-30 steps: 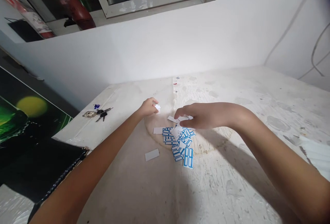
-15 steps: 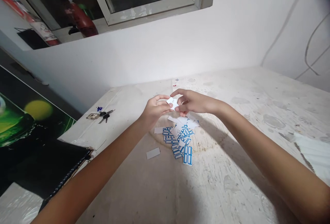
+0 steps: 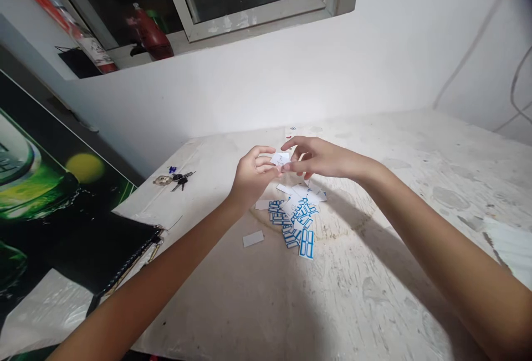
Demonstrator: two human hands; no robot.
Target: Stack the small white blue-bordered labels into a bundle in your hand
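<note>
A small white paper slip (image 3: pixel 280 158) with faint writing is held up above the table between my two hands. My left hand (image 3: pixel 254 175) closes on its left side, thumb in front and fingers behind. My right hand (image 3: pixel 322 157) has its thumb at the slip's lower right edge, its index finger arched above and its other fingers curled. Just below my hands lies a loose pile of paper slips, some plain white (image 3: pixel 310 192), others printed with blue frames (image 3: pixel 306 245). One white slip (image 3: pixel 253 238) lies apart, left of the pile.
A bunch of keys (image 3: pixel 179 180) lies at the table's left side. The whitish, stained table (image 3: pixel 224 294) meets the white wall behind. Tiny scraps (image 3: pixel 293 128) lie near the wall. Bottles (image 3: pixel 152 34) stand on the window sill, and a dark green printed panel (image 3: pixel 45 178) is at left.
The slip between my hands has turned, now showing writing on its face, and fewer slip edges show there. The view has shifted slightly; the pile looks the same.
</note>
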